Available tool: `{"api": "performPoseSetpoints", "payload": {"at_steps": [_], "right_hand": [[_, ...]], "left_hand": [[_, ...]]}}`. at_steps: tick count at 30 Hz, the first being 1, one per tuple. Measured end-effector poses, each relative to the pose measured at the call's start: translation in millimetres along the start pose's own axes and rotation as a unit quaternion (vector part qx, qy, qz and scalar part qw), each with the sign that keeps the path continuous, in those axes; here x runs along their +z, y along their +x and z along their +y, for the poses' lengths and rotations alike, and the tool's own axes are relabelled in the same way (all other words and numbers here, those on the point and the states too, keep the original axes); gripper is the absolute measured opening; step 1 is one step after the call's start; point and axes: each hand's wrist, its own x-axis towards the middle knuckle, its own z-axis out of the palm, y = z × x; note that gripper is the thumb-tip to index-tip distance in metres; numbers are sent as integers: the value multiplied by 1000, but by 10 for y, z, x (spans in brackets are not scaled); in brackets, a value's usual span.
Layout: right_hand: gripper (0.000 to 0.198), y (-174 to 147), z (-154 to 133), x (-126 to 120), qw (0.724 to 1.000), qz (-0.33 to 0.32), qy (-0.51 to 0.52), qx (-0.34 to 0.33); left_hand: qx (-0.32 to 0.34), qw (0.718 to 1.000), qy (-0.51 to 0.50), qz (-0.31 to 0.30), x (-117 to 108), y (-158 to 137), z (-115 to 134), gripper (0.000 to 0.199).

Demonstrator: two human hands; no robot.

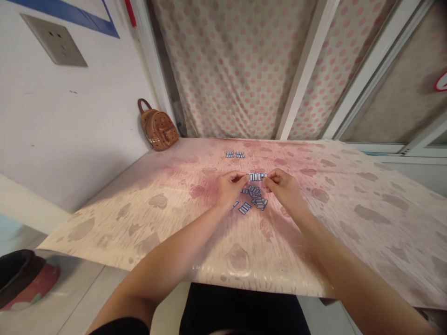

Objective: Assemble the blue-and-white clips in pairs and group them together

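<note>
Between my two hands, just above the table, is a small strip [257,177] with blue and white bars. My left hand [230,188] pinches its left end between thumb and fingers. At the strip's right end, the thumb and finger of my right hand [282,186] are closed on it. A loose pile of similar blue-and-white striped pieces [259,203] lies just below, partly hidden by my left hand. Farther back, two small groups of striped pieces [234,154] rest side by side. The exact kind of these pieces is too small to tell.
A patterned cloth [237,256] covers the table. A brown mini backpack [159,129] leans against the wall at the back left corner. Behind the table hangs a dotted curtain [237,70]. A red-and-black container [31,281] stands on the floor at lower left.
</note>
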Motion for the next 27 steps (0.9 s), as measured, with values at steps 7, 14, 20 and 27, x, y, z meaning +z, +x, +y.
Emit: {"api": "performPoseSetpoints", "payload": {"at_steps": [7, 14, 20, 27], "right_hand": [[16, -27, -65, 36, 999, 5, -44, 1], [19, -68, -143, 65, 999, -9, -47, 7], [20, -38, -9, 66, 999, -18, -43, -11], [52, -46, -61, -23, 977, -58, -155, -132]], "left_hand": [[-1, 1000, -13, -23, 3, -16, -7, 11], [-18, 999, -30, -40, 20, -16, 0, 9], [-25, 998, -24, -46, 21, -20, 10, 11], [-53, 998, -32, -33, -29, 27, 36, 7]]}}
